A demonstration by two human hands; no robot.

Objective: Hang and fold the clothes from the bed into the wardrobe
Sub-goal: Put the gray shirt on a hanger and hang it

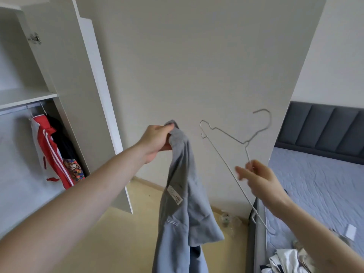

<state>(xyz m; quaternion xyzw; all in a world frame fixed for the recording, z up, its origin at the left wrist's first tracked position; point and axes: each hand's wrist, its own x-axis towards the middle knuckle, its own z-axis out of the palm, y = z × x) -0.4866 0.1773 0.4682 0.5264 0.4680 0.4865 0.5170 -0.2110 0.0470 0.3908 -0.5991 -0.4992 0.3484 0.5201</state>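
Overall level: bright, even, soft daylight tone; no hard highlights.
Light source: not in frame; the wall at centre is evenly lit.
Shadows: faint and diffuse; the darkest zone lies under the wardrobe shelf at left.
Glare: none visible; slight washout on the white panels at upper left.
Motion blur: fingers of the right hand smeared; hook of the wire hanger soft.
Sharpness: left hand and grey garment moderately sharp; overall compression softness.
Distortion: wide-angle; wardrobe door and wall edges lean and bow toward the frame borders.
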